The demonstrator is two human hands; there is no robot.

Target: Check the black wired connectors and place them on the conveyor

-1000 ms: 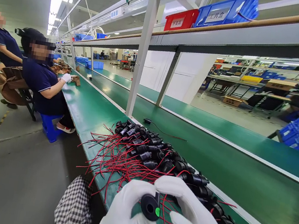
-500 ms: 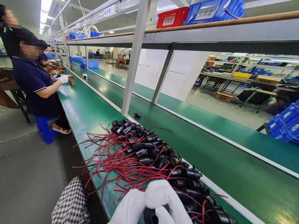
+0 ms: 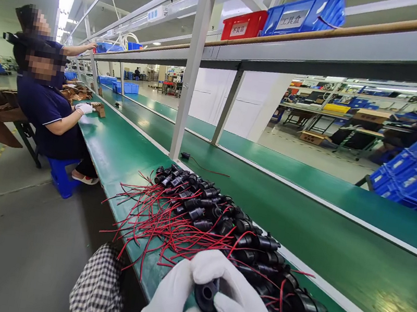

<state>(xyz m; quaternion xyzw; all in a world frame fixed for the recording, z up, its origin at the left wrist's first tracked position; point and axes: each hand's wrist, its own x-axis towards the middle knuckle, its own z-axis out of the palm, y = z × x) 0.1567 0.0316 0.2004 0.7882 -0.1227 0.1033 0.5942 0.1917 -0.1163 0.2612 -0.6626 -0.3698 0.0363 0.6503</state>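
Both my hands wear white gloves and meet at the bottom of the head view over the green bench (image 3: pixel 122 150). My left hand (image 3: pixel 169 303) and my right hand (image 3: pixel 243 309) together grip one round black socket part (image 3: pixel 206 295), its open end facing me. Just beyond them a long row of the same black parts (image 3: pixel 222 216) lies on the bench. Their thin red and black wires (image 3: pixel 151 215) spread toward the near edge. My checked trouser leg (image 3: pixel 100 292) shows below the bench edge.
A green conveyor belt (image 3: pixel 304 203) runs past the parts, with one lone wired part (image 3: pixel 185 156) on it. A seated person (image 3: pixel 47 109) works further down the bench and another stands behind. Red (image 3: pixel 244 24) and blue (image 3: pixel 304 13) bins sit on the overhead shelf.
The green mark on the held part a second ago is hidden now; my right fingers have closed over the part. The standing person down the line now reaches an arm up to the shelf.
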